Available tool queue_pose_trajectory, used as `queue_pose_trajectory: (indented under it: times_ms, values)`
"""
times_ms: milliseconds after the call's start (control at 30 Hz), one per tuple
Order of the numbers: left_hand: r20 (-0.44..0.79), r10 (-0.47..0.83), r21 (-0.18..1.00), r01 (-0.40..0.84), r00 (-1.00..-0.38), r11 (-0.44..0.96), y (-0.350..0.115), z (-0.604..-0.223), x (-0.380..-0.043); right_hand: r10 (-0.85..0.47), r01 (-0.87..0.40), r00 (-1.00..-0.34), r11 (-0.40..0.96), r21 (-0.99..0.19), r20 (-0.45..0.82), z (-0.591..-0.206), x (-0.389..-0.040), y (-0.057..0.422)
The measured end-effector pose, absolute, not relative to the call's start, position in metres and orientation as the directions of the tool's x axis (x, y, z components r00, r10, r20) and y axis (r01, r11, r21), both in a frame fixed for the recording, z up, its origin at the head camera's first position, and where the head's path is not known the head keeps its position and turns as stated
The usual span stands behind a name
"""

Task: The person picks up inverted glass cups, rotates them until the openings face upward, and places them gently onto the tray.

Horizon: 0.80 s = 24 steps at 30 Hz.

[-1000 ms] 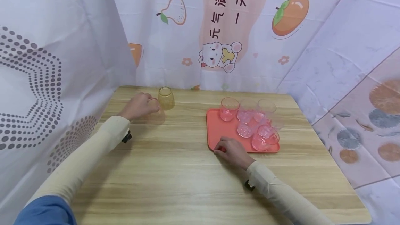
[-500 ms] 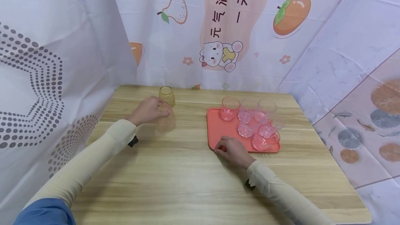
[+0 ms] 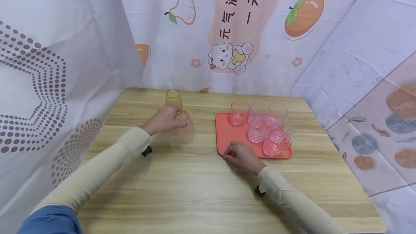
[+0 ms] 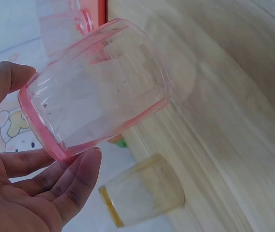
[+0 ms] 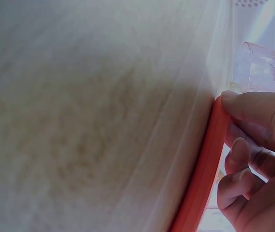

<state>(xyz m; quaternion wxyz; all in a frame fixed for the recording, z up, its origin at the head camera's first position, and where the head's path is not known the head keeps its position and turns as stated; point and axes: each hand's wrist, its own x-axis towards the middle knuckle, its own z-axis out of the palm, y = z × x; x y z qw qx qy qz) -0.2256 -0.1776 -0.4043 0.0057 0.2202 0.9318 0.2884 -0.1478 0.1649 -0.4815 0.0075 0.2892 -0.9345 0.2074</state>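
Note:
My left hand (image 3: 165, 119) grips a clear pink drinking glass (image 3: 184, 133) by its rim from above. In the left wrist view, thumb and fingers hold that pink rim from either side, and the glass shows no contents. Behind it, a yellow glass (image 3: 173, 98) stands upright on the table. My right hand (image 3: 242, 157) is at the near left corner of a red tray (image 3: 224, 131). Its thumb lies on the tray's edge in the right wrist view, with the other fingers curled beside it.
Several clear glasses crowd the tray's right part; one pink glass (image 3: 239, 113) stands at its back left. A wooden table (image 3: 188, 187) carries everything. White printed curtains (image 3: 162, 60) hang behind and on both sides.
My left hand has moved right and slightly toward me with the pink glass, passing in front of the yellow one. My right hand and the tray have stayed in place.

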Motion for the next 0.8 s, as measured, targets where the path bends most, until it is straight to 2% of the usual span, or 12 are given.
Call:
queue_pose_trajectory:
  times_ms: [200,467,800]
  values:
    - [0.126,0.449,0.585,0.432,-0.885,0.687,-0.169,-0.405,-0.224,-0.523,-0.520,-0.845,0.754,-0.401,0.110,-0.481,-0.148,0.165]
    - [0.147,0.469,0.620,0.450,-0.871,0.642,-0.157,-0.409,-0.221,-0.513,-0.522,-0.847,0.751,-0.405,0.139,-0.482,-0.150,0.164]
    - [0.097,0.457,0.698,0.388,-0.884,0.602,-0.143,-0.418,-0.212,-0.413,-0.410,-0.900,0.703,-0.581,0.136,-0.476,-0.149,0.160]
